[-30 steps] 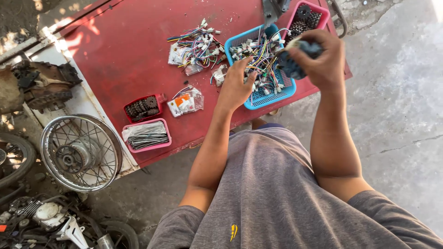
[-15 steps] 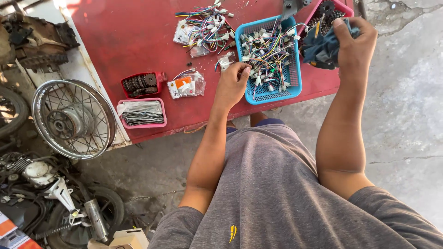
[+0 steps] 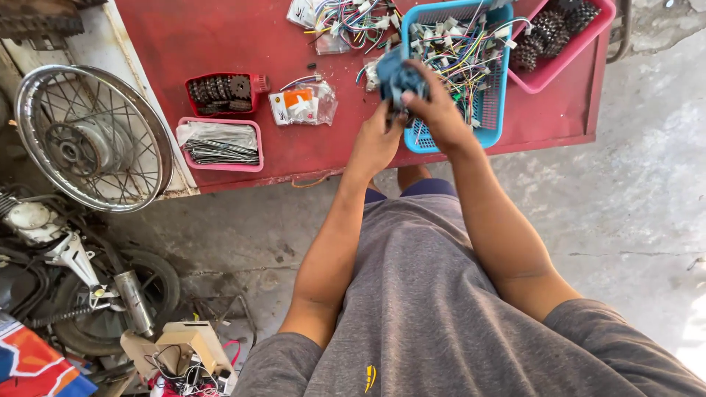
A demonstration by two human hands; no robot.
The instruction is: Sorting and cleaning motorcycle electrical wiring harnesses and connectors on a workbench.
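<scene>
Head view: we grip a dark blue-grey wiring bundle with both left hand and right hand beside the blue plastic basket; we judge sorting underway, steady untangling needed.

We've got a spoked wheel leaning left of the red table, a pink tray of spokes, a small red tray of sprockets, a bagged part, plus bike scrap on the floor.
</scene>
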